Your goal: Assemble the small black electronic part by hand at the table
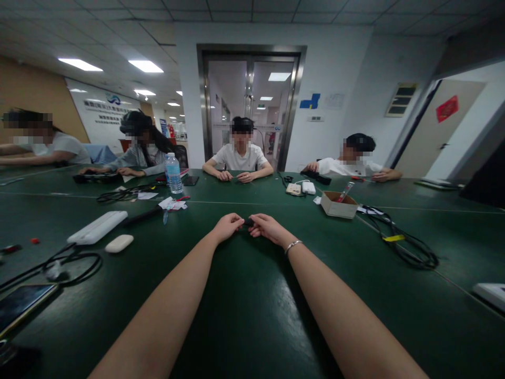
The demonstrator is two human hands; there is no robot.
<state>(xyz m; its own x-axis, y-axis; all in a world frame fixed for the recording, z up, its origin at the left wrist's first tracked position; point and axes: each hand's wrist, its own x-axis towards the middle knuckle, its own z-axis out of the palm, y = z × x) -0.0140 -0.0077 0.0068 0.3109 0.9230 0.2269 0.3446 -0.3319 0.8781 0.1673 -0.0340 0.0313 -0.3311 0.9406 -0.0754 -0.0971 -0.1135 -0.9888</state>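
Both my arms reach out over the dark green table [244, 316]. Between my fingertips is a small black object [248, 222], too small and dark for me to tell its kind. My left hand [229, 228] pinches toward its left end with thumb and fingers together. On its other side my right hand [268, 229], with a silver bracelet [292, 246] at the wrist, has its fingers closed around the right end. The fingers hide part of the object.
To the left are a white power strip [98, 226], a white oval case [119, 243], a phone [26, 305] and black cables. A water bottle [173, 173] stands farther back. At right are a small box [339, 205] and a coiled cable [410, 247]. Several people sit across the table.
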